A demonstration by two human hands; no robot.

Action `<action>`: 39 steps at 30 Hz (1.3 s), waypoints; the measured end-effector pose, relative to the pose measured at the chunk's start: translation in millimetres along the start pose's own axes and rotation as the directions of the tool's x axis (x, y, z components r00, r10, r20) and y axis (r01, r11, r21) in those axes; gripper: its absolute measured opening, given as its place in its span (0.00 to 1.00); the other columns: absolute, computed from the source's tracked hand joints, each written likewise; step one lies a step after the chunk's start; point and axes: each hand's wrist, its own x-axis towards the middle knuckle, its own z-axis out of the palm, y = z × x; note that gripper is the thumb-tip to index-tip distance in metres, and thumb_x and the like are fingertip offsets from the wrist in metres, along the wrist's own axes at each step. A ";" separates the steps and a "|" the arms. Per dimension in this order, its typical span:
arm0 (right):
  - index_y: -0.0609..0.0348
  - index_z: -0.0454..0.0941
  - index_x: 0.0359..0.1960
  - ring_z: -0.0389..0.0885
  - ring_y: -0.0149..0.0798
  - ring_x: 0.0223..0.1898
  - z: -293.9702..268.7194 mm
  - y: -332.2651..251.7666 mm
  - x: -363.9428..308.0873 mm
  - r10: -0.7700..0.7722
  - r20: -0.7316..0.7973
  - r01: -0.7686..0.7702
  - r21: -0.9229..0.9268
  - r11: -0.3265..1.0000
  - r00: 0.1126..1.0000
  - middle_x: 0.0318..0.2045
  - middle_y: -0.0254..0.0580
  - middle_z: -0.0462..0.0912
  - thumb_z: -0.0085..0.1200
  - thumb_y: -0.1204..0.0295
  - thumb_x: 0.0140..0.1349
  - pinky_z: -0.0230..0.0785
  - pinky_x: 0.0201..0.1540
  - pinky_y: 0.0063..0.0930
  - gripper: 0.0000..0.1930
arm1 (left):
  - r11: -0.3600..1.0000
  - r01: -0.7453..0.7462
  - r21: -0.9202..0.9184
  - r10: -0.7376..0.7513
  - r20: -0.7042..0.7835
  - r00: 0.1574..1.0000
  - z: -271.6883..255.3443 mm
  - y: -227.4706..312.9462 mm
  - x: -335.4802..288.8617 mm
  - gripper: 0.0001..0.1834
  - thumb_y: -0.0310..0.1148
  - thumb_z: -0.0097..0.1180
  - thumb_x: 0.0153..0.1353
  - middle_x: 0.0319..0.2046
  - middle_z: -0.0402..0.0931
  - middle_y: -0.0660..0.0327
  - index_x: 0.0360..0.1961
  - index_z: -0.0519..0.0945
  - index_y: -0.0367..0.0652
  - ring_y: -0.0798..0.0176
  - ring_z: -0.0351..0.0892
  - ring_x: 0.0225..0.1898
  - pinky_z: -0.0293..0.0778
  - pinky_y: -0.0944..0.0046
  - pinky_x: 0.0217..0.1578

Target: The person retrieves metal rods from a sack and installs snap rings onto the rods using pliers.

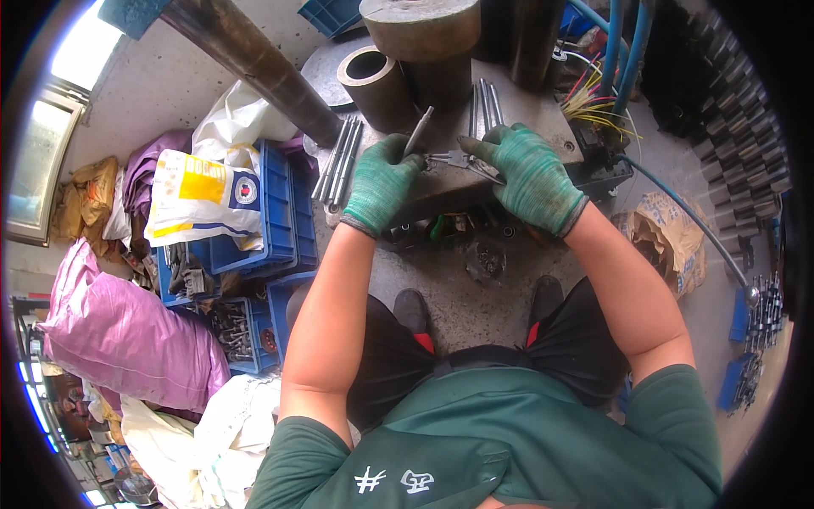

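Observation:
Both hands wear green knit gloves with dark fingertips. My left hand (383, 185) is closed round a short metal rod (419, 130), which tilts up and away with a narrower tip. In my right hand (534, 176) is a pair of pliers (456, 159), its thin jaws pointing left toward the left hand. The jaws lie close to the rod's lower end; whether they touch is unclear. Beside the left hand several metal rods (341, 159) lie side by side on the bench's left edge. Beyond the right hand more rods (486, 103) rest on the metal bench (551, 127).
A thick steel ring (370, 72) and a heavy press cylinder (421, 30) stand at the back. A slanted steel column (254, 68) rises on the left. Blue crates (275, 208) and a purple sack (127, 327) are left; blue hoses (629, 59) and a paper sack (666, 237) right.

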 end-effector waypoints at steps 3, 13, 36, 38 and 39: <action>0.49 0.83 0.61 0.82 0.51 0.50 0.1 -0.2 -0.4 -0.015 -0.019 0.015 -0.014 1.000 1.000 0.46 0.43 0.84 0.61 0.77 0.53 0.77 0.53 0.45 0.29 | 0.999 0.024 -0.025 -0.024 0.011 1.000 -0.2 8.1 -3.7 0.17 0.31 0.60 0.70 0.40 0.86 0.57 0.56 0.83 0.36 0.65 0.83 0.41 0.78 0.64 0.46; 0.49 0.83 0.61 0.81 0.51 0.49 1.6 0.6 -1.4 -0.036 -0.051 0.036 0.014 0.999 0.998 0.46 0.42 0.84 0.60 0.80 0.50 0.76 0.54 0.43 0.31 | 0.995 0.055 -0.079 -0.054 0.020 0.998 -1.2 15.5 -7.8 0.15 0.28 0.60 0.68 0.40 0.86 0.56 0.54 0.83 0.34 0.64 0.83 0.41 0.78 0.64 0.47; 0.48 0.83 0.62 0.81 0.51 0.48 -2.8 -0.2 -0.5 -0.052 -0.011 0.051 -0.036 0.998 0.999 0.47 0.42 0.84 0.61 0.80 0.50 0.77 0.53 0.43 0.32 | 0.993 0.069 -0.094 -0.066 0.030 0.997 -0.8 20.3 -11.6 0.15 0.28 0.60 0.68 0.36 0.85 0.59 0.53 0.83 0.33 0.66 0.81 0.34 0.78 0.64 0.40; 0.48 0.83 0.62 0.81 0.51 0.48 -3.8 -1.7 0.7 -0.041 -0.005 0.041 -0.026 0.999 0.999 0.47 0.42 0.83 0.61 0.80 0.50 0.76 0.54 0.43 0.32 | 0.991 0.072 -0.113 -0.070 0.029 0.997 -1.0 16.8 -10.9 0.14 0.28 0.60 0.68 0.35 0.85 0.59 0.53 0.83 0.33 0.67 0.81 0.34 0.78 0.65 0.40; 0.48 0.83 0.62 0.81 0.51 0.48 -4.5 -2.6 0.6 -0.043 -0.006 0.042 -0.026 0.999 0.999 0.47 0.42 0.83 0.61 0.80 0.50 0.76 0.54 0.43 0.32 | 0.991 0.072 -0.113 -0.069 0.028 0.997 -1.1 16.0 -11.0 0.14 0.28 0.60 0.68 0.35 0.85 0.59 0.53 0.83 0.33 0.67 0.81 0.34 0.78 0.65 0.40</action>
